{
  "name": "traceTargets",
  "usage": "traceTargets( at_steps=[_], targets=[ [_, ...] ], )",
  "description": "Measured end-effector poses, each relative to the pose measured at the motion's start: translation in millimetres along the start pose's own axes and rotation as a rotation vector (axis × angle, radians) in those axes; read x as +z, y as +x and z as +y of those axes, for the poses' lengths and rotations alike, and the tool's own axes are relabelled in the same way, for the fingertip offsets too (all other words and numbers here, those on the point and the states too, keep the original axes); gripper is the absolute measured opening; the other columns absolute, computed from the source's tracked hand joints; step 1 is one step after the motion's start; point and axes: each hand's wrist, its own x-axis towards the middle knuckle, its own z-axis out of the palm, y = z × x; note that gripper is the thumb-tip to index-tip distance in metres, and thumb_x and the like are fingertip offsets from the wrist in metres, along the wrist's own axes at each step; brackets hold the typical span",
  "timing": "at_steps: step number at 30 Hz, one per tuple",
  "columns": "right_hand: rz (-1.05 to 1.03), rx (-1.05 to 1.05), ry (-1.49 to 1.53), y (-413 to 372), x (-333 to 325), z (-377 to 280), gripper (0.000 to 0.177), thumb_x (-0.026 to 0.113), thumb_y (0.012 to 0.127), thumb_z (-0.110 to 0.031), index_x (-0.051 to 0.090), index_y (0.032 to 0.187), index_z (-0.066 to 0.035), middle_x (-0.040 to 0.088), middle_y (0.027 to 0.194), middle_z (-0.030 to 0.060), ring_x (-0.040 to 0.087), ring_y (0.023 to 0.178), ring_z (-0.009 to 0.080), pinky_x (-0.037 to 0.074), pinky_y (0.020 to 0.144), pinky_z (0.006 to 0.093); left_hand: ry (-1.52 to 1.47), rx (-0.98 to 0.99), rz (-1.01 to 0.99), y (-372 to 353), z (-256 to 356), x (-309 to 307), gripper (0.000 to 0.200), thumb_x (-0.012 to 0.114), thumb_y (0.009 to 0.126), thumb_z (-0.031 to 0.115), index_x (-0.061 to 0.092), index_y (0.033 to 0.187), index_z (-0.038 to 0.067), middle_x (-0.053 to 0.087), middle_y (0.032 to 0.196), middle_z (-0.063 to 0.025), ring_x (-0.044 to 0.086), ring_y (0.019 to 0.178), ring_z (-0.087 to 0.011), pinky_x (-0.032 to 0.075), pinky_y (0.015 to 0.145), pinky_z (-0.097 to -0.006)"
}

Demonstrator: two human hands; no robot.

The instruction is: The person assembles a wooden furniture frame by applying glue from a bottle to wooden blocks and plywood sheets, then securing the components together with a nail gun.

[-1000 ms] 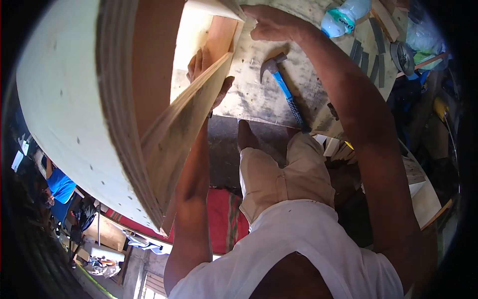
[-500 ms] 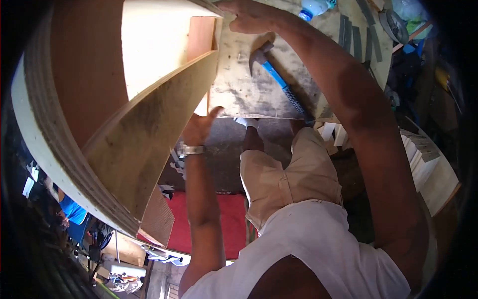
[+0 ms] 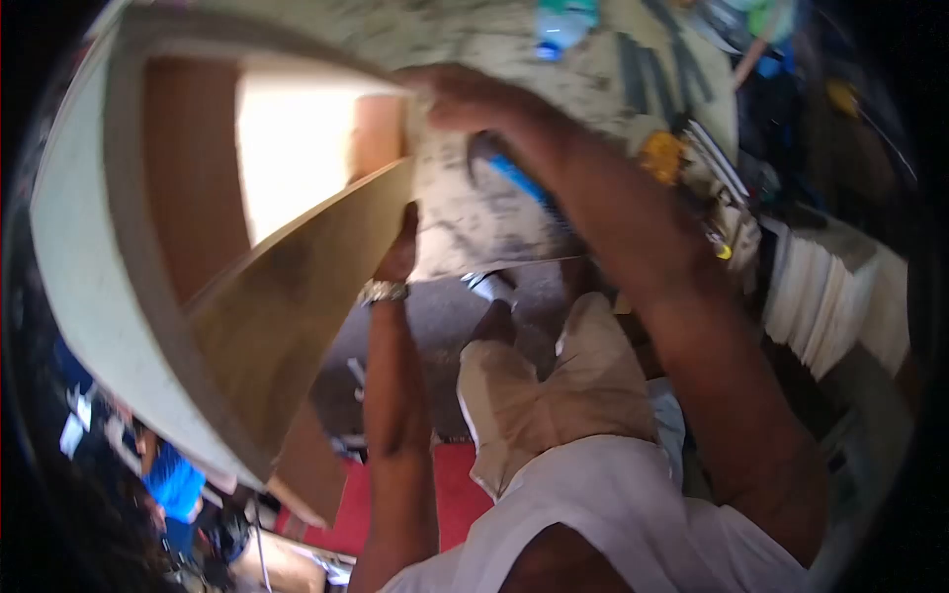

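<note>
A large wooden box frame (image 3: 129, 178) with a curved plywood rim stands tilted at the left, partly over the worktable. My right hand (image 3: 470, 99) reaches across to its far corner and grips the edge there, though motion blurs the fingers. Lower down, my left hand (image 3: 398, 247), with a metal watch (image 3: 384, 291) on the wrist, holds the near edge of the box's side panel (image 3: 287, 287). Its fingers are partly hidden by the panel. Under my right forearm lies a claw hammer (image 3: 516, 178) with a blue handle, partly covered by the arm.
On the stained worktable (image 3: 474, 222) are a plastic bottle (image 3: 561, 28) and several dark grey strips (image 3: 647, 74). Stacked pale boards (image 3: 816, 296) stand at the right. A red cloth-like surface (image 3: 460, 494) lies below. At lower left, a person in blue (image 3: 176, 484) shows.
The box has shifted and turned slightly as the view moved. My left hand has gone from spread fingers beside the panel to holding its edge. My right hand stays at the far corner.
</note>
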Motion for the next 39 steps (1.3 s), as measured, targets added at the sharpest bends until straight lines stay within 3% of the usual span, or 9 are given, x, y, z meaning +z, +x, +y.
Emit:
traceTargets(
  at_steps=[4, 7, 11, 13, 17, 28, 34, 37, 39],
  targets=[
    [-0.04, 0.162, 0.066, -21.3, -11.6, -35.4, 0.071, 0.056, 0.07, -0.003, 0.042, 0.14, -0.001, 0.064, 0.106, 0.03, 0.067, 0.093, 0.037, 0.055, 0.077, 0.043, -0.037, -0.058, -0.028, 10.7, 10.3, -6.7, 0.058, 0.072, 0.088, 0.041, 0.059, 0.122, -0.004, 0.07, 0.105, -0.0178, 0.066, 0.095, -0.0335, 0.05, 0.088, -0.0438],
    [0.306, 0.151, -0.155, -48.4, 18.7, -32.2, 0.061, 0.054, 0.078, -0.004, 0.04, 0.138, 0.002, 0.046, 0.139, 0.0269, 0.053, 0.122, 0.0382, 0.047, 0.1, 0.041, -0.042, 0.06, -0.014, 19.3, 16.9, -11.9, 0.049, 0.071, 0.09, 0.036, 0.064, 0.119, -0.002, 0.07, 0.108, -0.0165, 0.067, 0.096, -0.0307, 0.051, 0.087, -0.041],
    [0.853, 0.159, -0.235, -184.6, -2.8, -7.3, 0.064, 0.063, 0.072, 0.002, 0.047, 0.133, 0.002, 0.055, 0.123, 0.0237, 0.056, 0.111, 0.0399, 0.043, 0.1, 0.0464, -0.087, -0.09, -0.335, -8.6, -42.9, 2.2, 0.036, 0.063, 0.095, 0.024, 0.063, 0.128, 0.009, 0.07, 0.111, -0.0142, 0.067, 0.094, -0.0281, 0.054, 0.08, -0.0393],
    [0.748, 0.476, -0.305, -265.9, -16.5, 51.6, 0.07, 0.061, 0.071, 0.003, 0.043, 0.138, 0.0, 0.047, 0.136, 0.0253, 0.042, 0.13, 0.0419, 0.031, 0.111, 0.0475, 0.037, -0.073, -0.343, -10.8, -27.6, -5.9, 0.039, 0.065, 0.093, 0.026, 0.062, 0.127, 0.008, 0.07, 0.111, -0.0143, 0.067, 0.094, -0.0278, 0.053, 0.08, -0.0393],
    [0.478, 0.804, -0.719, -335.6, -21.1, 63.1, 0.065, 0.066, 0.075, -0.008, 0.043, 0.136, -0.002, 0.047, 0.132, 0.0197, 0.045, 0.126, 0.0408, 0.037, 0.105, 0.0504, -0.061, -0.163, -0.295, -1.7, 19.4, -7.1, 0.045, 0.069, 0.09, 0.03, 0.06, 0.126, 0.005, 0.069, 0.11, -0.0144, 0.066, 0.096, -0.0272, 0.053, 0.082, -0.0392],
    [0.502, 0.604, -0.723, -357.2, -35.4, 80.9, 0.042, 0.069, 0.082, -0.024, 0.056, 0.118, -0.008, 0.06, 0.105, 0.0148, 0.057, 0.101, 0.0331, 0.044, 0.088, 0.0456, -0.024, -0.177, -0.349, 4.6, 34.5, -4.3, 0.055, 0.075, 0.08, 0.044, 0.065, 0.112, 0.0, 0.068, 0.103, -0.0177, 0.064, 0.095, -0.0329, 0.05, 0.086, -0.0432],
    [0.771, 0.859, -0.152, -396.7, 6.8, -58.2, 0.042, 0.068, 0.084, -0.027, 0.056, 0.116, -0.002, 0.066, 0.109, 0.021, 0.063, 0.103, 0.0397, 0.05, 0.088, 0.0466, -0.075, -0.132, -0.32, -1.7, 33.4, -13.2, 0.039, 0.075, 0.083, 0.036, 0.071, 0.102, 0.003, 0.072, 0.098, -0.0132, 0.068, 0.09, -0.0275, 0.052, 0.081, -0.0411],
    [0.834, 0.898, 0.258, -406.8, 47.8, -99.7, 0.043, 0.071, 0.087, -0.029, 0.059, 0.114, 0.004, 0.067, 0.091, 0.0118, 0.064, 0.081, 0.021, 0.05, 0.074, 0.0325, -0.11, -0.209, -0.412, -24.7, 12.9, -20.5, 0.037, 0.075, 0.083, 0.028, 0.068, 0.108, 0.003, 0.071, 0.103, -0.0139, 0.067, 0.092, -0.027, 0.052, 0.081, -0.0408],
    [0.797, 0.872, 0.643, -402.1, 73.4, -116.0, 0.038, 0.07, 0.088, -0.028, 0.061, 0.109, 0.002, 0.064, 0.08, 0.0072, 0.061, 0.07, 0.0145, 0.048, 0.065, 0.029, -0.036, 0.062, -0.221, -51.7, -8.4, -24.0, 0.048, 0.077, 0.082, 0.026, 0.061, 0.119, 0.001, 0.069, 0.105, -0.0135, 0.065, 0.091, -0.0243, 0.053, 0.081, -0.04]
  ],
)
